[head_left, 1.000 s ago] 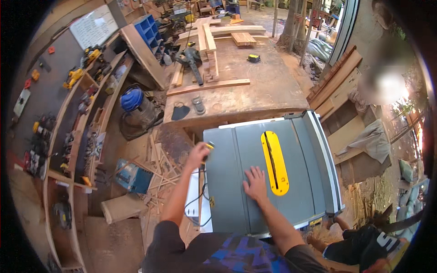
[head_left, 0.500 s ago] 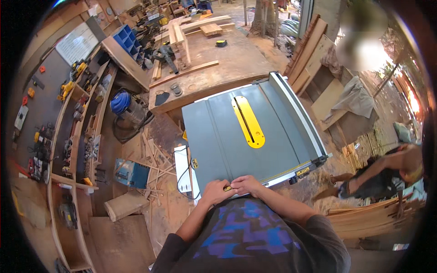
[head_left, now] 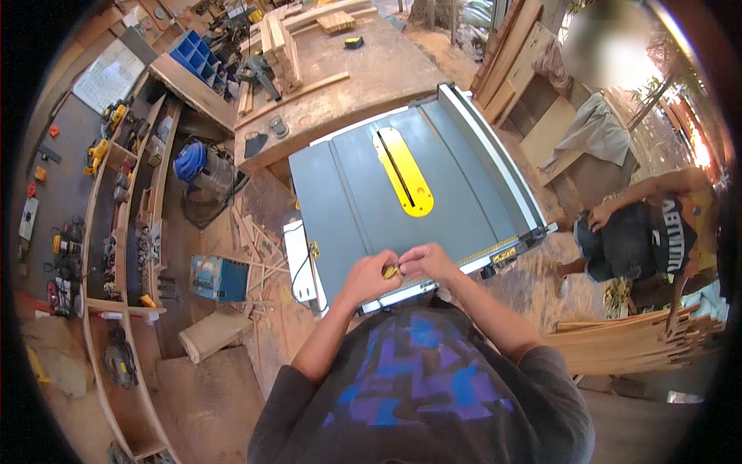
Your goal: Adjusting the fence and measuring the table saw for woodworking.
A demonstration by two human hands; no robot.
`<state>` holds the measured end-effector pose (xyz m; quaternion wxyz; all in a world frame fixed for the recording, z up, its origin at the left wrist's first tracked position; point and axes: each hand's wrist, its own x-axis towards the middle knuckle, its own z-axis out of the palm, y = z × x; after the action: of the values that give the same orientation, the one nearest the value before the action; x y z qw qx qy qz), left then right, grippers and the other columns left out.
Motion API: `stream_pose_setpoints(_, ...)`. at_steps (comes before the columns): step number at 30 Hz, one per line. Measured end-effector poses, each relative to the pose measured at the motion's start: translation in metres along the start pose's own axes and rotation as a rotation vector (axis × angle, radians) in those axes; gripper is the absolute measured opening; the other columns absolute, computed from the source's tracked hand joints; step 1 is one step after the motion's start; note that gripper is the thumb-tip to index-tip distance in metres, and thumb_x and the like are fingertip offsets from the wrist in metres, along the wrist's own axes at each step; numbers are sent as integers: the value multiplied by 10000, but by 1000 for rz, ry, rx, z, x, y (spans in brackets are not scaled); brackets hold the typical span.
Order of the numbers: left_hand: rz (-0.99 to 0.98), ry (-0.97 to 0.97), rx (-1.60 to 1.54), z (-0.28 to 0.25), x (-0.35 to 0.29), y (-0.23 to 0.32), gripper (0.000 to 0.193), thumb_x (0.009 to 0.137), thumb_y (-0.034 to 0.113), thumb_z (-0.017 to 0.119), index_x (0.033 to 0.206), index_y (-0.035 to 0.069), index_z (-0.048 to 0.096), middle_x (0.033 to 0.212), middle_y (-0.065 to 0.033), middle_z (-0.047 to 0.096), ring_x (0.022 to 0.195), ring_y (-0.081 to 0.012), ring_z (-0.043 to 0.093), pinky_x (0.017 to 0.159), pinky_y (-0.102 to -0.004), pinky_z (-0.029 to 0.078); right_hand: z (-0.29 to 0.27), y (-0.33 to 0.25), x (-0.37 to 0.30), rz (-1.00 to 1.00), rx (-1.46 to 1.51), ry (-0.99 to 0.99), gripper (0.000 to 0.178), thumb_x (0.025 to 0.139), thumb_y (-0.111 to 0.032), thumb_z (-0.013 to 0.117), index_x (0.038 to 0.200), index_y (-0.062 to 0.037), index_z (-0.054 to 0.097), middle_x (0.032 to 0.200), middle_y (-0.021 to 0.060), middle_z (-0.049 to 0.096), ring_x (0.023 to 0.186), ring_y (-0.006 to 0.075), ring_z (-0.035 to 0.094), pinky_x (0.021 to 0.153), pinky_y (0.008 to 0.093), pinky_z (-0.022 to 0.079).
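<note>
My left hand is curled around a small yellow and black tape measure, mostly hidden by the fingers. Against its side, my right hand is closed, fingertips pinched; any tape between them is too small to make out. Both hands are over the near edge of a grey table saw. A yellow throat plate with a dark slot is set in the saw's top. Along the right side runs the rip fence, and a yellow scale rail lines the front edge.
Behind the saw, a wooden workbench carries boards and another tape measure. At left are tool shelves, a blue-topped vacuum and wood scraps. Another person is at right, near stacked planks.
Both hands have risen in the picture and now lie further over the saw's front edge, with more of the yellow tape measure showing. The person at right has straightened up.
</note>
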<state>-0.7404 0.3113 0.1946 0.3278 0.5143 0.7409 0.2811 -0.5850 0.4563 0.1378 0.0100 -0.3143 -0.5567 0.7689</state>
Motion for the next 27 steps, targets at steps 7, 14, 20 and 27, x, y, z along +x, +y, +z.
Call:
stream_pose_setpoints(7, -37, -37, -132, 13, 16, -26, 386, 804, 328, 710, 1051, 36, 661, 886, -153, 694, 778, -268, 659, 714, -400, 506, -42, -23, -28, -103, -24, 186, 199, 817, -82, 784, 993, 5, 752, 867, 63, 731, 755, 135, 675, 709, 276, 561)
stream_pose_setpoints(14, -56, -144, -251, -12, 0, -62, 370, 847, 271, 655, 1159, 72, 676, 899, -124, 697, 799, -250, 661, 760, -380, 523, -127, -29, -51, -135, 47, 236, 177, 849, -77, 721, 1013, -10, 736, 863, 52, 711, 734, 129, 656, 705, 276, 552)
stream_pose_setpoints(20, -195, -352, -47, -47, 22, -90, 386, 851, 267, 612, 1184, 86, 686, 986, -74, 722, 867, -191, 656, 790, -342, 515, -159, -30, -40, -160, 59, 370, 159, 885, -46, 670, 1034, -20, 720, 871, 32, 687, 757, 119, 648, 700, 294, 585)
stream_pose_setpoints(27, -259, -214, 257, -79, 63, -120, 321, 850, 329, 644, 1051, 104, 754, 892, -92, 747, 830, -260, 696, 765, -383, 532, -222, -12, 15, -202, 139, 653, 194, 910, -53, 645, 1097, -58, 694, 897, 8, 672, 768, 110, 633, 690, 298, 587)
